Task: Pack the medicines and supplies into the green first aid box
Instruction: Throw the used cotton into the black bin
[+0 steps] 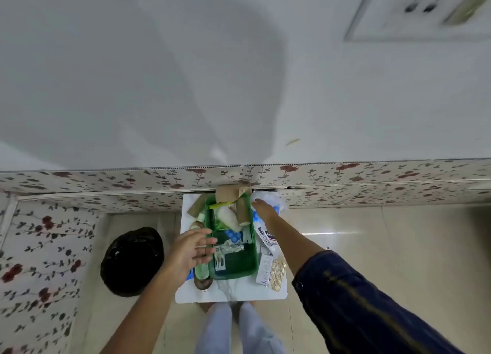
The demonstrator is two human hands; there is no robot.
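Observation:
The green first aid box [249, 267] stands open on a small white table [231, 292]. Inside it lie a white bottle [229, 217], tan bandage rolls [243, 211], a blue blister strip [235, 237] and a foil strip [231, 247]. My left hand [190, 251] hovers over the box's left edge with fingers spread and nothing in it. My right hand [263, 210] reaches past the box's far right corner toward white and blue packets [276, 199]; what its fingertips touch is hidden. A tube [267, 238], a white carton [264, 270] and gold capsules [277, 274] lie right of the box.
Tan rolls [231, 191] rest at the table's far edge against a floral-papered ledge [106, 179]. A green bottle [201, 271] and a small jar [203, 283] stand left of the box. A black bag [131, 260] sits on the tiled floor to the left. My legs [236, 327] are below the table.

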